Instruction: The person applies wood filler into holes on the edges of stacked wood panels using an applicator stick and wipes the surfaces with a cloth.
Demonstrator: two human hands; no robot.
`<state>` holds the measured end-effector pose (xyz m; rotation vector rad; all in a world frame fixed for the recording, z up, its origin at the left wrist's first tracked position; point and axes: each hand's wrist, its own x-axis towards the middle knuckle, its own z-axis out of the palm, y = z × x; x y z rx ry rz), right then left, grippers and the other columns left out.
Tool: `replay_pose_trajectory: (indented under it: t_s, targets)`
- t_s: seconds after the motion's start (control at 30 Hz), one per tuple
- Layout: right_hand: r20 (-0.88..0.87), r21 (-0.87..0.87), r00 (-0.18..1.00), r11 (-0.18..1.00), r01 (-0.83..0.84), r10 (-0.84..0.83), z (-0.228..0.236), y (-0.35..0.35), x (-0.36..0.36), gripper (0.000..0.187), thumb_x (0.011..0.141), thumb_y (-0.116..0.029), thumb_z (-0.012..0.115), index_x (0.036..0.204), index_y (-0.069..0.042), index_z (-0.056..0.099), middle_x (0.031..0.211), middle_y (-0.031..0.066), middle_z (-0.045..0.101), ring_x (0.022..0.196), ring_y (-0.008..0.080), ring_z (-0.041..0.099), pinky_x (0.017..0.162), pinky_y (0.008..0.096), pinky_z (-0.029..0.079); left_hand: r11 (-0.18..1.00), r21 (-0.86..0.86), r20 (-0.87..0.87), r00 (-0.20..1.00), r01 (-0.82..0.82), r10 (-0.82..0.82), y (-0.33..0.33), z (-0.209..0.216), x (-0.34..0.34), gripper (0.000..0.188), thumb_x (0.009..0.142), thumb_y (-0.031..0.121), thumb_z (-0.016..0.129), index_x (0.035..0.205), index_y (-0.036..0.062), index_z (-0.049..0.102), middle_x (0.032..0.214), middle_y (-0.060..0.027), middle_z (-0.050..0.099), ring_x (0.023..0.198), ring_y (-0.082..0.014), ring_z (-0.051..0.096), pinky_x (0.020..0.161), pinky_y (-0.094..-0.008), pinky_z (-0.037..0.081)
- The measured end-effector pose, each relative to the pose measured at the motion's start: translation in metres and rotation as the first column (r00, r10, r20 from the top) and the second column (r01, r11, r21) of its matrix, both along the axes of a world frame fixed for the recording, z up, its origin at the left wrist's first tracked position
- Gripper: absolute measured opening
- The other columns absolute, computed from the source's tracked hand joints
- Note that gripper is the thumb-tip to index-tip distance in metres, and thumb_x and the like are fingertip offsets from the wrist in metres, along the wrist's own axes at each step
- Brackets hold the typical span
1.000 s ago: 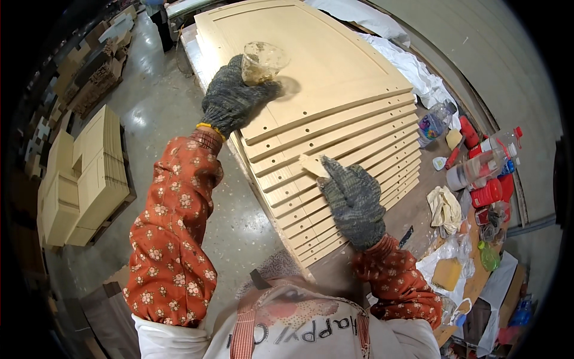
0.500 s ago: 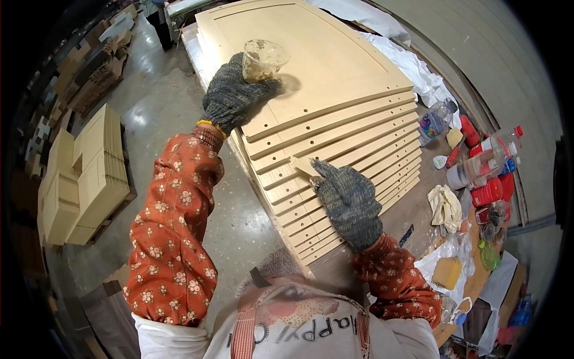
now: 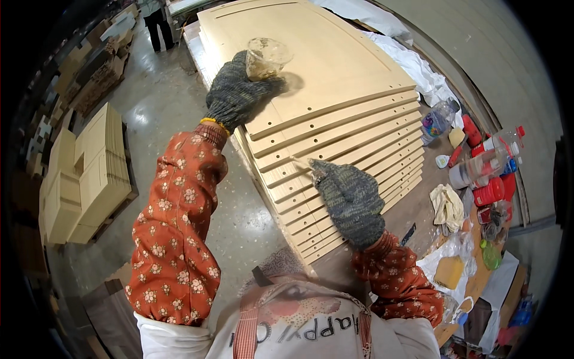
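Observation:
My left hand, in a dark grey knitted glove, is closed round a clear plastic cup with yellowish residue on its wall. It holds the cup tilted over the top panel of a stack of pale wooden panels. The panels lie stepped like stairs, with small round holes along their exposed front edges. My right hand, gloved the same way, grips a small pale flat-tipped tool whose handle is hidden in the fist. Its tip is at the stepped edges, left of the middle; whether it touches wood I cannot tell.
To the right on the table are plastic bottles, red containers, a cream cloth and a yellow sponge. More panels stand stacked on the floor at left. A person stands at the far left.
The pale tool in my right hand has turned, so its tip now appears narrower. My left hand still holds the cup in nearly the same place. The far person's legs show more.

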<state>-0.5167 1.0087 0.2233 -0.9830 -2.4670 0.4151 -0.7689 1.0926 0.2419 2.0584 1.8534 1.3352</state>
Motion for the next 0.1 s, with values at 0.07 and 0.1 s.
replay_pose_trajectory:
  t_s: [0.07,0.1]
  targets:
    - [-0.119,0.288,0.990,0.957,-0.036,0.073,-0.022,0.009,0.009,0.030,0.090,-0.017,0.049,0.118,-0.006,0.055,0.099,0.0106,0.062,0.084,0.0245,0.059,0.071,0.0363,0.050,0.991,-0.131,-0.068,0.997,-0.040,0.031,0.000,0.011,0.008,0.065,0.074,0.049,0.069,0.116,0.0035,0.052,0.101,-0.0165,0.063,0.094,-0.0265,0.062,0.081,-0.0360,0.051]
    - [-0.088,0.267,0.991,0.961,-0.076,0.103,-0.026,0.012,0.010,0.034,0.091,-0.021,0.051,0.122,-0.006,0.052,0.103,0.0128,0.061,0.085,0.0245,0.059,0.072,0.0350,0.050,0.975,-0.215,-0.053,0.997,-0.061,0.051,-0.001,0.016,0.008,0.071,0.074,0.047,0.071,0.124,0.0039,0.046,0.112,-0.0166,0.060,0.101,-0.0264,0.060,0.086,-0.0355,0.050]
